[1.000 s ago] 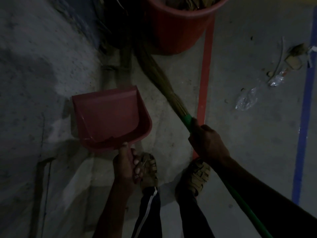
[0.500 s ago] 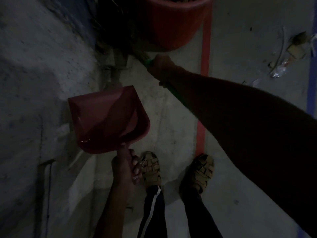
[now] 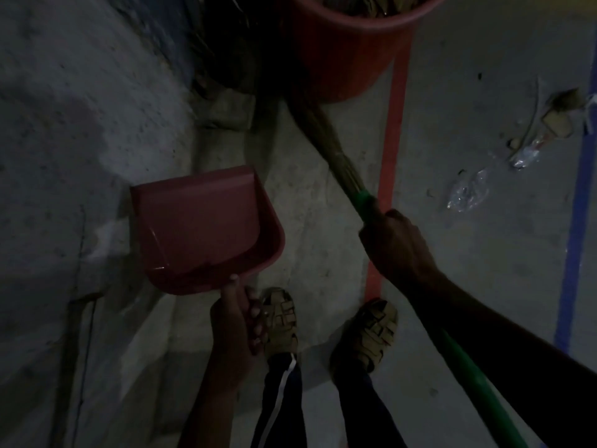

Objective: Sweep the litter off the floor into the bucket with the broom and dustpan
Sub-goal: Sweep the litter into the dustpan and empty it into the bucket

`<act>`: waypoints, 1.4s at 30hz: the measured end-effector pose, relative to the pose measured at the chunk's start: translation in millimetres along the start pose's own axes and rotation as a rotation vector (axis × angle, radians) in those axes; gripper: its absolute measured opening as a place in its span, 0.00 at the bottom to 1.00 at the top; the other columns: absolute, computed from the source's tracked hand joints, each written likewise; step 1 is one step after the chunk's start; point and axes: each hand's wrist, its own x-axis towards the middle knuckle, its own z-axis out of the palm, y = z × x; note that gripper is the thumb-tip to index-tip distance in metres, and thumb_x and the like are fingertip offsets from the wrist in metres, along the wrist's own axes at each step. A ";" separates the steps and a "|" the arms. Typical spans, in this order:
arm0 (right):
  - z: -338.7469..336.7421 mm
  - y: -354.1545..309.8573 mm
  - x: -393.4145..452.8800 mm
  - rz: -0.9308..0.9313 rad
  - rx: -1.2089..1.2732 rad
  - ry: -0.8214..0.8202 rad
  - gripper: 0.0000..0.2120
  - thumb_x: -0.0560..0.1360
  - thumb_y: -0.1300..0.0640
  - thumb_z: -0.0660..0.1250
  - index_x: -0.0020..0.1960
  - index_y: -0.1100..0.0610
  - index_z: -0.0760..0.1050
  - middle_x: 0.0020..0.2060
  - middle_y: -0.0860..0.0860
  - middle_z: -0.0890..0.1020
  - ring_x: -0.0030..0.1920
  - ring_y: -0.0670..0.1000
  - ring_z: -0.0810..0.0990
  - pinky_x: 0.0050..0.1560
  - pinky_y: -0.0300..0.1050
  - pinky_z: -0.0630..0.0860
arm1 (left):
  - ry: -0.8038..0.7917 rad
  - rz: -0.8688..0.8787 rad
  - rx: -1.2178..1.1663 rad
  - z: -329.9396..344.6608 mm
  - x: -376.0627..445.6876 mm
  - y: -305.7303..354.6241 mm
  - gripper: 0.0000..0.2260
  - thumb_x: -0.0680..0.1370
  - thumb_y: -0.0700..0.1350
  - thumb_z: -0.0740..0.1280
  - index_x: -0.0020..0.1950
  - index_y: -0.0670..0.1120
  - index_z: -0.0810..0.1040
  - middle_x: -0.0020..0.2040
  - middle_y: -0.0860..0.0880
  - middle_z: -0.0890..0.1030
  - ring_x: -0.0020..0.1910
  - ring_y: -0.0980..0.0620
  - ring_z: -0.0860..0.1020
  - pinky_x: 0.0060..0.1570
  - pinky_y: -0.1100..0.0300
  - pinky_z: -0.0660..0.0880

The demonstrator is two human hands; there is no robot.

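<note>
The left hand (image 3: pixel 235 324) grips the red dustpan (image 3: pixel 200 227) by its handle, and the right hand (image 3: pixel 397 244) clutches the broom (image 3: pixel 336 156). The broom's bristles reach the foot of the red bucket (image 3: pixel 349 50). Plastic litter (image 3: pixel 468 192) lies on the floor (image 3: pixel 484 286) between the red and blue lines.

Tan sandals (image 3: pixel 281 321), dark trousers (image 3: pixel 281 402) (white-striped)

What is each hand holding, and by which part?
The left hand grips the red dustpan by its handle. The right hand grips the broom on its green handle, just behind the bristles.
</note>
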 end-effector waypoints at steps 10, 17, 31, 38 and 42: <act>13.9 -38.7 76.1 -0.054 0.177 -0.110 0.23 0.81 0.53 0.60 0.74 0.57 0.64 0.44 0.54 0.79 0.31 0.47 0.74 0.28 0.40 0.69 | 0.023 -0.015 0.030 0.3 5.2 -2.9 0.21 0.83 0.59 0.58 0.38 0.46 0.72 0.26 0.50 0.69 0.17 0.53 0.64 0.23 0.67 0.59; 9.7 -51.8 81.2 0.077 0.355 -0.076 0.22 0.80 0.54 0.61 0.73 0.58 0.65 0.45 0.55 0.80 0.34 0.51 0.79 0.32 0.47 0.80 | -0.003 0.000 0.037 7.3 4.0 1.7 0.21 0.83 0.60 0.57 0.39 0.46 0.71 0.25 0.51 0.68 0.17 0.54 0.63 0.21 0.69 0.60; 34.9 23.6 35.5 0.143 0.160 -0.051 0.24 0.79 0.56 0.62 0.74 0.57 0.64 0.42 0.55 0.78 0.29 0.47 0.68 0.26 0.39 0.61 | 0.025 -0.046 0.061 10.5 6.0 -9.7 0.20 0.82 0.61 0.58 0.39 0.47 0.73 0.27 0.50 0.69 0.18 0.53 0.65 0.24 0.67 0.61; 59.1 79.0 -15.4 -0.017 0.165 -0.110 0.22 0.78 0.60 0.65 0.71 0.61 0.69 0.41 0.58 0.78 0.35 0.56 0.77 0.36 0.44 0.67 | 0.006 -0.002 0.053 29.7 -2.2 -9.9 0.20 0.83 0.59 0.58 0.39 0.47 0.71 0.25 0.51 0.67 0.17 0.54 0.62 0.22 0.70 0.60; 70.1 94.7 -29.0 -0.002 0.191 -0.138 0.23 0.78 0.58 0.64 0.73 0.59 0.67 0.45 0.57 0.77 0.39 0.54 0.76 0.38 0.43 0.68 | -0.033 -0.031 0.075 43.6 1.5 -13.1 0.20 0.82 0.61 0.57 0.38 0.48 0.70 0.25 0.52 0.66 0.16 0.55 0.62 0.21 0.70 0.59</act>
